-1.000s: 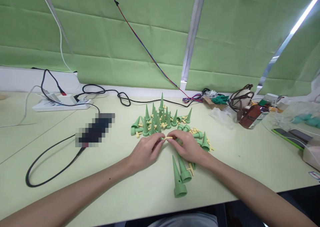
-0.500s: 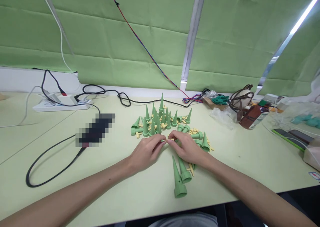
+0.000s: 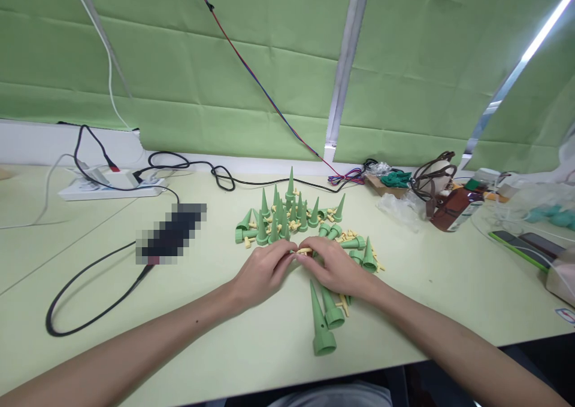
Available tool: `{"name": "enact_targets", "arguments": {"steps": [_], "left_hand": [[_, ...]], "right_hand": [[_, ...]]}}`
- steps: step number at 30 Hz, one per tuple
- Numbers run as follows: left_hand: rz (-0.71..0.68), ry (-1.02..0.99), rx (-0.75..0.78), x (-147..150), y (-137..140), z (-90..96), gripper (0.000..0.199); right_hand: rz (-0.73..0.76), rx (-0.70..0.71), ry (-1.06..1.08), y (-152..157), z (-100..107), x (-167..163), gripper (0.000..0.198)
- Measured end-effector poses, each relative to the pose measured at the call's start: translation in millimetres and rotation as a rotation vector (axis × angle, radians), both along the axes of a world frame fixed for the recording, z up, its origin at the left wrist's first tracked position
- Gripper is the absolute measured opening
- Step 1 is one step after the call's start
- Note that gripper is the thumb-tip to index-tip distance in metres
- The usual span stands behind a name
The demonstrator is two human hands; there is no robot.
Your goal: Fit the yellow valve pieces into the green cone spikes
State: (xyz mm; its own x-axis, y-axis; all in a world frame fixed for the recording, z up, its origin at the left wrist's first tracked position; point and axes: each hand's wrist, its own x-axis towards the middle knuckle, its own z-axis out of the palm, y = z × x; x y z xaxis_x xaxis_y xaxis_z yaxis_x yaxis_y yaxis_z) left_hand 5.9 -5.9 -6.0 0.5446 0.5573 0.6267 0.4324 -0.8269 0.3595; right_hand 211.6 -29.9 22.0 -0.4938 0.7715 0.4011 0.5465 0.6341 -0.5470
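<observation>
My left hand (image 3: pixel 263 272) and my right hand (image 3: pixel 336 266) meet fingertip to fingertip over the table, both pinching a small yellow peg (image 3: pixel 304 251). Just behind them stands a cluster of green cones (image 3: pixel 283 218), many upright, with yellow pegs scattered among them. Two more green cones (image 3: pixel 324 320) lie on their sides below my right hand. Another upright cone (image 3: pixel 368 255) stands right of my right hand.
A white power strip (image 3: pixel 108 185) with black cables lies at the back left, and a blurred dark device (image 3: pixel 171 233) sits left of the cones. Bags, a brown strap (image 3: pixel 435 182) and phones (image 3: pixel 525 242) crowd the right side. The table edge (image 3: pixel 269 389) runs near me.
My fingertips have closed in together on the yellow peg, which now shows less between them. The cones and the rest have not moved.
</observation>
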Motion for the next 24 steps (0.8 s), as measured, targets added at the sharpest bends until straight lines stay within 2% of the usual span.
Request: {"name": "enact_targets", "arguments": {"steps": [10,24], "left_hand": [[-0.011,-0.058,0.029,1.4,0.2,3.2,0.012],[0.007,-0.022,0.015,0.6,0.6,1.4,0.014]], "right_hand": [[0.033,0.046,0.110,0.0,-1.8,1.0,0.016],[-0.025,0.158,0.165,2.3,-3.3,-0.3,0.012]]}}
